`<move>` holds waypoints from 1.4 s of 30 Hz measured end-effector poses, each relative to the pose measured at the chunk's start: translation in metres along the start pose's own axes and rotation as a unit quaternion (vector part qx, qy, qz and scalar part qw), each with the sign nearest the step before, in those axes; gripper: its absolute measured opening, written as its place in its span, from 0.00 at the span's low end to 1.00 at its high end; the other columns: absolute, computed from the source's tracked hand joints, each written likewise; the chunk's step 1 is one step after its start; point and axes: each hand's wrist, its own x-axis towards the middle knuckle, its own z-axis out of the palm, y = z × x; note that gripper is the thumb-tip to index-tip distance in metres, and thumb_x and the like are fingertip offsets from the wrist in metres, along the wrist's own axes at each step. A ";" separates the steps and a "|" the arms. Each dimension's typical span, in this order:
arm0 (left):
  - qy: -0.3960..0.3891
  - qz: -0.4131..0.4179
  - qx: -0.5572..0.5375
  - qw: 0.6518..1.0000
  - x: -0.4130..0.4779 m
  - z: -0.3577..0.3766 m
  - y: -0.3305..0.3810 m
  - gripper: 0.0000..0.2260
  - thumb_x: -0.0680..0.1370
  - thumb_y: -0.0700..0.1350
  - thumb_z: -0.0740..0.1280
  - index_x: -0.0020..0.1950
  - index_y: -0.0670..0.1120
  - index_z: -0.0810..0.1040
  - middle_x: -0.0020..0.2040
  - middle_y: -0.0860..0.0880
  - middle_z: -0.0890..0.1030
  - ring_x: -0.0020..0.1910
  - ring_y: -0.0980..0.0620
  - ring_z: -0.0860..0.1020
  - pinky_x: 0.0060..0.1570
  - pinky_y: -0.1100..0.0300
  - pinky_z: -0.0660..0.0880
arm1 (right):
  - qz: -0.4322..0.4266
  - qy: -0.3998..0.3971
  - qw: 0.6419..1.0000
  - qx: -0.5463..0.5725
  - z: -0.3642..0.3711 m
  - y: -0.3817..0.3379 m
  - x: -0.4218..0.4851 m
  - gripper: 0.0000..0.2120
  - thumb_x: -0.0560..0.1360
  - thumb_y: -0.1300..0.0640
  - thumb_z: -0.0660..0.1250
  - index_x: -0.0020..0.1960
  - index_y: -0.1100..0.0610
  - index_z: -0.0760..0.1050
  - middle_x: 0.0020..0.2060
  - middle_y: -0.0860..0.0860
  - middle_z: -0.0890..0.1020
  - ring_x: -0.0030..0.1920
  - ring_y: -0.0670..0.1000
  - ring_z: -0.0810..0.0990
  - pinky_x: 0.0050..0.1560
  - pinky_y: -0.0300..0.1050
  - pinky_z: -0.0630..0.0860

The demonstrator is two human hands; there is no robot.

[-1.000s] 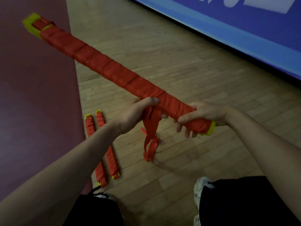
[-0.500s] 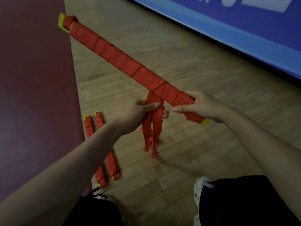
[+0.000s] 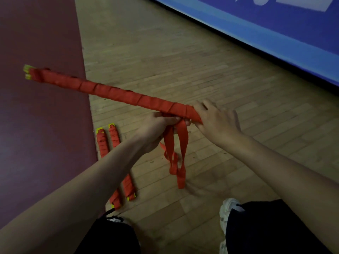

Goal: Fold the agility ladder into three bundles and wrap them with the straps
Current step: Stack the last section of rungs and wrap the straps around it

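Observation:
A long ladder bundle (image 3: 113, 91), yellow rungs wound in red strap, is held in the air, its yellow far end up at the left. My right hand (image 3: 216, 120) grips its near end. My left hand (image 3: 157, 125) pinches the loose red strap (image 3: 180, 153) just under the bundle; the strap's loops hang down towards the floor. Two wrapped bundles (image 3: 110, 143) lie side by side on the wooden floor below my left forearm, which hides their middle.
A dark red mat (image 3: 40, 116) covers the floor on the left. A blue padded wall (image 3: 275, 33) runs along the back right. My white shoe (image 3: 227, 211) and black shorts show at the bottom.
The bundle's far end has swung down and to the left, so it lies flatter. My right hand has turned over its near end. The hanging strap loops have dropped lower.

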 end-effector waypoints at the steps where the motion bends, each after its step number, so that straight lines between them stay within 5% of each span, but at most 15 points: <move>1: -0.005 0.013 0.004 1.000 -0.001 0.000 0.001 0.06 0.77 0.33 0.64 0.52 0.36 0.80 0.44 0.44 0.84 0.43 0.53 0.83 0.38 0.65 0.76 | -0.003 0.016 1.000 -0.005 0.000 -0.001 -0.001 0.20 0.78 0.51 0.63 0.68 0.51 0.64 0.58 0.52 0.73 0.55 0.56 0.77 0.39 0.48 0.66; 7: 0.018 0.006 -0.037 0.999 -0.006 0.004 0.012 0.23 0.76 0.57 0.64 0.57 0.39 0.80 0.48 0.43 0.85 0.48 0.47 0.84 0.44 0.60 0.78 | -0.006 0.047 0.999 0.015 0.010 -0.004 -0.004 0.23 0.73 0.61 0.67 0.66 0.60 0.67 0.58 0.58 0.73 0.55 0.60 0.76 0.52 0.56 0.73; 13: 0.052 0.017 -0.035 0.998 -0.002 -0.001 0.007 0.17 0.79 0.50 0.65 0.58 0.38 0.79 0.49 0.40 0.84 0.48 0.44 0.84 0.47 0.56 0.79 | 0.000 -0.014 0.991 0.134 0.003 0.003 -0.003 0.28 0.73 0.46 0.69 0.68 0.53 0.63 0.61 0.51 0.72 0.57 0.53 0.74 0.54 0.50 0.71; 17: 0.024 0.024 -0.027 0.999 -0.004 -0.002 0.008 0.16 0.79 0.49 0.65 0.58 0.38 0.79 0.49 0.41 0.84 0.49 0.44 0.84 0.48 0.56 0.80 | 0.019 -0.117 0.967 0.224 -0.020 0.025 0.005 0.28 0.65 0.32 0.71 0.60 0.43 0.70 0.47 0.42 0.79 0.46 0.45 0.77 0.46 0.45 0.74; 21: -0.006 0.021 -0.015 1.000 -0.004 -0.004 0.007 0.12 0.78 0.48 0.65 0.52 0.40 0.81 0.47 0.40 0.85 0.46 0.46 0.84 0.49 0.54 0.80 | 0.040 -0.231 0.905 0.356 -0.025 0.038 0.006 0.28 0.60 0.34 0.74 0.55 0.44 0.76 0.45 0.47 0.81 0.45 0.46 0.81 0.46 0.44 0.79; 25: -0.033 0.027 -0.002 0.999 -0.003 -0.006 0.003 0.14 0.73 0.51 0.68 0.47 0.42 0.83 0.47 0.39 0.85 0.45 0.46 0.84 0.49 0.54 0.79 | 0.064 -0.315 0.804 0.501 -0.023 0.039 0.003 0.25 0.64 0.49 0.76 0.58 0.54 0.76 0.43 0.53 0.83 0.40 0.51 0.84 0.37 0.45 0.80; 31: -0.060 0.035 -0.014 0.997 -0.001 -0.006 0.009 0.15 0.74 0.52 0.64 0.51 0.42 0.81 0.44 0.45 0.85 0.42 0.50 0.85 0.40 0.60 0.80 | 0.091 -0.228 0.802 0.545 -0.022 0.038 0.005 0.21 0.65 0.58 0.76 0.55 0.62 0.76 0.35 0.54 0.78 0.31 0.50 0.78 0.27 0.41 0.74; 37: -0.111 -0.001 -0.009 0.994 0.000 -0.010 0.003 0.08 0.78 0.39 0.62 0.53 0.37 0.78 0.45 0.45 0.85 0.43 0.52 0.84 0.44 0.61 0.80 | 0.107 -0.175 0.806 0.556 -0.022 0.040 0.005 0.13 0.67 0.61 0.77 0.50 0.54 0.79 0.29 0.48 0.79 0.29 0.47 0.78 0.27 0.42 0.73; 42: -0.122 -0.066 -0.024 0.990 0.001 -0.008 0.000 0.07 0.79 0.39 0.63 0.50 0.37 0.79 0.43 0.43 0.84 0.42 0.51 0.84 0.46 0.60 0.80 | 0.150 -0.115 0.837 0.513 -0.018 0.039 0.006 0.17 0.64 0.58 0.80 0.49 0.51 0.79 0.32 0.51 0.80 0.29 0.46 0.78 0.29 0.43 0.74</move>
